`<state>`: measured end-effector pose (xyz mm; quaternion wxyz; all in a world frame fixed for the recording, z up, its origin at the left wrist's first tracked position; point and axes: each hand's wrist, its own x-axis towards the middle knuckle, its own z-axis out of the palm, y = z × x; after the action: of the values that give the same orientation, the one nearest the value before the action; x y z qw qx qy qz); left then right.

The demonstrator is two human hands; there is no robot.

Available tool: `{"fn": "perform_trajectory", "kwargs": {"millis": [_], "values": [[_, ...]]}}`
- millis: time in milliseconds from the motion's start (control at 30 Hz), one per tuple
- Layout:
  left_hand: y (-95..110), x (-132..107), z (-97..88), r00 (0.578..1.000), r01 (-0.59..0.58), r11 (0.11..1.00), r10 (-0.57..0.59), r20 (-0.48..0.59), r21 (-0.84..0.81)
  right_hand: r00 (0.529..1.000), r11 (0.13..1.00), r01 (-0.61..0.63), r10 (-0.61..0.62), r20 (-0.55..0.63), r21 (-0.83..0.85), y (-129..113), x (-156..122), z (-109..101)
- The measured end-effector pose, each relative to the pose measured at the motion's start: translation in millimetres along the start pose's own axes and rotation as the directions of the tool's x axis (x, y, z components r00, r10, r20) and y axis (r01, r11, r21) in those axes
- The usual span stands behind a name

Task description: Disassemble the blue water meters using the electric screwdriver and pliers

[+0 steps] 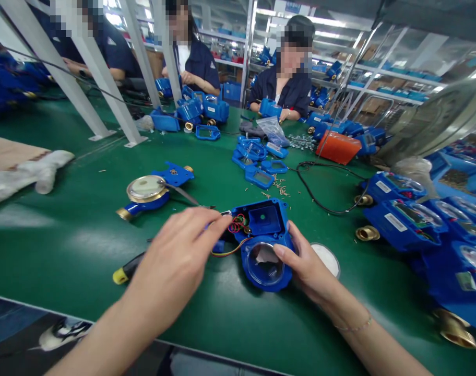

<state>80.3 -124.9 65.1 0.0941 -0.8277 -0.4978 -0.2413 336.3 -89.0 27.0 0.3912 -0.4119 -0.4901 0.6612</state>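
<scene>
A blue plastic meter housing with a round clear window lies toward me on the green table. My right hand grips its right side, the thumb at the window's edge. My left hand is closed at the housing's left side, fingertips pinched beside thin red wires; what they hold is hidden. Yellow and red leads curve out below those fingers. Beyond my left hand sits a brass and blue water meter, a grey cable running from it toward my fingers.
A black and yellow tool handle lies left of my left forearm. Small screws and blue frames are scattered ahead. Assembled blue meters crowd the right. A white disc rests behind my right wrist. Co-workers sit opposite.
</scene>
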Motion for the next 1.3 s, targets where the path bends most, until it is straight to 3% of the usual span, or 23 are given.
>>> {"fn": "perform_trajectory", "kwargs": {"millis": [67,133,233,533,733,833,967,1300], "values": [[-36.1,-3.1,-3.6,0.994,0.025,0.984,-0.044,0.105,0.176,1.0,1.0,0.025,-0.025,-0.014,-0.007,0.2,0.0,1.7],[-70.5,-4.3,-1.8,0.969,-0.042,0.949,-0.037,0.242,0.312,0.999,0.998,0.049,-0.05,-0.022,-0.034,-0.2,-0.3,3.4],[-104.1,-6.1,7.7,0.934,-0.146,0.929,0.017,0.356,0.339,0.997,0.994,0.068,-0.07,-0.028,-0.083,-0.5,-1.7,5.5],[-130.0,-1.3,19.2,0.881,-0.303,0.9,0.138,0.453,0.315,0.995,0.999,0.012,-0.016,-0.095,-0.041,-1.7,-6.4,9.2],[-156.0,13.1,30.8,0.876,-0.331,0.92,0.217,0.43,0.209,0.995,1.0,0.004,-0.003,-0.098,0.018,-6.2,-6.1,14.4],[-154.2,19.6,39.7,0.897,-0.299,0.937,0.212,0.388,0.181,0.995,1.0,-0.014,0.016,-0.096,0.015,-7.9,-6.1,14.5],[-135.0,27.4,44.3,0.916,-0.243,0.946,0.15,0.373,0.215,0.996,1.0,-0.013,0.013,-0.091,0.007,-7.9,-6.6,14.4],[-105.7,25.7,27.6,0.954,-0.102,0.94,-0.001,0.301,0.326,0.989,0.999,0.045,-0.042,-0.143,0.02,-3.5,-7.3,18.4]]}}
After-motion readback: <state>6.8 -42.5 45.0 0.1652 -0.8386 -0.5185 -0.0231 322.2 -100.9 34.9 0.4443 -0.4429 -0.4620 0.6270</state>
